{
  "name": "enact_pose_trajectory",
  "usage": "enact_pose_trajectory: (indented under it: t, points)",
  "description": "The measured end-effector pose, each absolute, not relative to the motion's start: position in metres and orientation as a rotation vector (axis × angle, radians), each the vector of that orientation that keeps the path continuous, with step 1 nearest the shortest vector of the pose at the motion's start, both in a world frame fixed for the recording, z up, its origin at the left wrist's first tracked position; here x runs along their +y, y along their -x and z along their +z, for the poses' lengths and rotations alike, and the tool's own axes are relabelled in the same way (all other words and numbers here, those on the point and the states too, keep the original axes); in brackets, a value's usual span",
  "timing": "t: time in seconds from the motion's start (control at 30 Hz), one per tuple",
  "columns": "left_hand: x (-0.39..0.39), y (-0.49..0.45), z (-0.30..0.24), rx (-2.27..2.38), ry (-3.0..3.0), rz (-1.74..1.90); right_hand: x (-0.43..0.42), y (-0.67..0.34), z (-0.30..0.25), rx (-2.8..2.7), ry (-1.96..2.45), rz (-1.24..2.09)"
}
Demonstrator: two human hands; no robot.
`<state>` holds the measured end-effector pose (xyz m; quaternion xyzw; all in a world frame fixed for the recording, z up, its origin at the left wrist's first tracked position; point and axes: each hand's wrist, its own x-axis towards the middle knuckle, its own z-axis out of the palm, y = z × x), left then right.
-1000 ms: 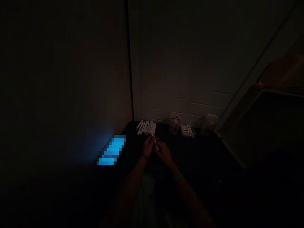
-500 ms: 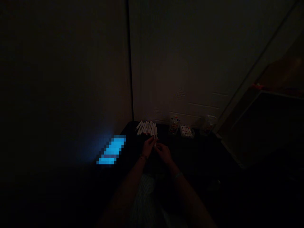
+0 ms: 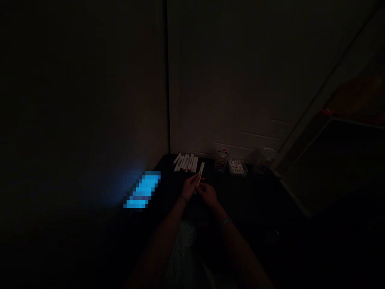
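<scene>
A white marker [image 3: 201,171] is held tilted over the dark tabletop. My left hand [image 3: 189,187] is closed around its lower part. My right hand [image 3: 207,193] is closed at the marker's lower end, close against the left; the dimness hides exactly what its fingertips grip. Just beyond my hands lies a row of several white markers [image 3: 187,163] side by side, the leftmost slanting outward.
Along the wall stand a clear container with colored-capped pens [image 3: 221,161], a clear box of markers [image 3: 236,167] and another clear container [image 3: 264,160]. A glowing, pixelated blue screen [image 3: 142,190] is at the left. A dark shelf-like opening [image 3: 339,160] is at the right.
The marker in my hands has tipped to the right and shows more of its length. Both hands stay close together in nearly the same place.
</scene>
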<state>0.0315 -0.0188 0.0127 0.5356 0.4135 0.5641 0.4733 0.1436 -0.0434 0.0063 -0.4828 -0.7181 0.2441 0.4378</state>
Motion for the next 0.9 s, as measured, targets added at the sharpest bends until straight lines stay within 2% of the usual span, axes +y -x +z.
enact_pose_trajectory:
  t: [0.37, 0.57, 0.9]
  points:
    - [-0.012, -0.032, 0.004, 1.111, -1.322, 1.398, -0.042, -0.144, 0.004, -1.690, 1.269, 0.640]
    - [-0.011, -0.033, 0.001, 1.080, -1.418, 1.432, -0.044, -0.144, 0.004, -1.640, 1.385, 0.516]
    - [-0.011, -0.030, 0.003, 1.185, -1.425, 1.443, -0.043, -0.145, 0.005, -1.736, 1.316, 0.521]
